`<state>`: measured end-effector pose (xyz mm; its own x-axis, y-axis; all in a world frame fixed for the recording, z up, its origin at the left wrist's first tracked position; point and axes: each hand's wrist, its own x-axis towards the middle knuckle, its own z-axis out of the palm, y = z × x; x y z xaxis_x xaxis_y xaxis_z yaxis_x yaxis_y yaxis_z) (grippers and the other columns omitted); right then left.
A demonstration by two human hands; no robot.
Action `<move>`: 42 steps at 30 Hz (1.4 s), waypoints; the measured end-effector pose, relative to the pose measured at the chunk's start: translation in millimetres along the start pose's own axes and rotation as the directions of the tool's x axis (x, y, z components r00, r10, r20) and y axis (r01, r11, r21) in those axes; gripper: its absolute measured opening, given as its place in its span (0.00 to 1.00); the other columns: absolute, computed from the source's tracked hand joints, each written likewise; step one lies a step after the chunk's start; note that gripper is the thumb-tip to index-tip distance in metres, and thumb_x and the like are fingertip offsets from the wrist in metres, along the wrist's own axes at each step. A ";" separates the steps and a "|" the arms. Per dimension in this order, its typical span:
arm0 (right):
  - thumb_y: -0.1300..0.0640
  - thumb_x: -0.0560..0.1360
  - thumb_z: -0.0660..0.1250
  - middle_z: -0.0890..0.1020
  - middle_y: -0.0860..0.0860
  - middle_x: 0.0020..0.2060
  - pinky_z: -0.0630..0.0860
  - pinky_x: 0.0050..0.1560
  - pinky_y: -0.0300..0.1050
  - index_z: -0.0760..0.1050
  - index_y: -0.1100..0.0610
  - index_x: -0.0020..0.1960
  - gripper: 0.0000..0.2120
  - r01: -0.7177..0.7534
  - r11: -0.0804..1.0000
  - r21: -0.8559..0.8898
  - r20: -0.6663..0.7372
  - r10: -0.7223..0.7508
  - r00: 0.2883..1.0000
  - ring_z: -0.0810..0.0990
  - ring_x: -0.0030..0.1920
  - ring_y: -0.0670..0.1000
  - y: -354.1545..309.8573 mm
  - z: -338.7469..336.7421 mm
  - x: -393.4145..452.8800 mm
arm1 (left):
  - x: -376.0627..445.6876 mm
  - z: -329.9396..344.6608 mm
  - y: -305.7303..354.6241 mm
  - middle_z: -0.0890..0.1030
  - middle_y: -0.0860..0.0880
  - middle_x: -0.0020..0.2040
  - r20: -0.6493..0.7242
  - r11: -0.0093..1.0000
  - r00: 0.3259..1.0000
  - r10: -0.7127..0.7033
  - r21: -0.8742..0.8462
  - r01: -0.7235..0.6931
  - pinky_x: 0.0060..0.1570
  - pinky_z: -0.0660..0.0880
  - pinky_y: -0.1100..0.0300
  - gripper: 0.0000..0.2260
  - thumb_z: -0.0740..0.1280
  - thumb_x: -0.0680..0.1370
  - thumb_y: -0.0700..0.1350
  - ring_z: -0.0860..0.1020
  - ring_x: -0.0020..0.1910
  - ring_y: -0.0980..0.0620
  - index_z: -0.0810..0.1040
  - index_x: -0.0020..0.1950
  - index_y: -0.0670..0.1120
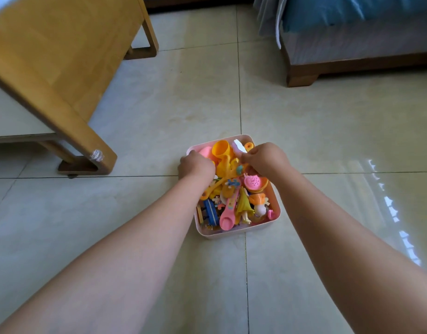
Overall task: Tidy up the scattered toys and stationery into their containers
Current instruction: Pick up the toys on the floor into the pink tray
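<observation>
Both my hands reach into the square pink plastic bin of toys on the tiled floor, left grip curled among them, right grip pinching a white plastic piece.

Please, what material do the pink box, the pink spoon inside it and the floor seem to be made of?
Pink box: probably plastic, matte, with smooth thin walls and rounded corners.
Pink spoon: likely hard plastic, slightly glossy, in one even colour with a moulded shape.
Floor: seems to be polished ceramic or stone tile; it shows straight joint lines and mirror-like reflections of light.
</observation>
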<state>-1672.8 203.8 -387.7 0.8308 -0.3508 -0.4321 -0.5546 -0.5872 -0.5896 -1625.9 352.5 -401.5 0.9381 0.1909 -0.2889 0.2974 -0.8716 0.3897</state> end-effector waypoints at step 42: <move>0.47 0.83 0.49 0.78 0.54 0.38 0.67 0.39 0.46 0.74 0.58 0.45 0.21 -0.361 0.930 0.070 -0.055 0.365 0.929 0.76 0.41 0.58 0.5 3.5 -167.1 | -128.6 -85.7 -93.0 0.81 0.41 0.50 0.051 0.984 0.983 -0.177 -0.009 0.177 0.41 0.66 0.56 0.14 0.52 0.83 0.44 0.78 0.50 0.40 0.75 0.51 0.41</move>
<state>-1812.1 264.7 -318.2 0.5724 -0.5807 -0.5789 -0.8189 -0.3680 -0.4404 -1759.1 447.7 -325.7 0.8604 0.3185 -0.3978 0.4606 -0.8199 0.3399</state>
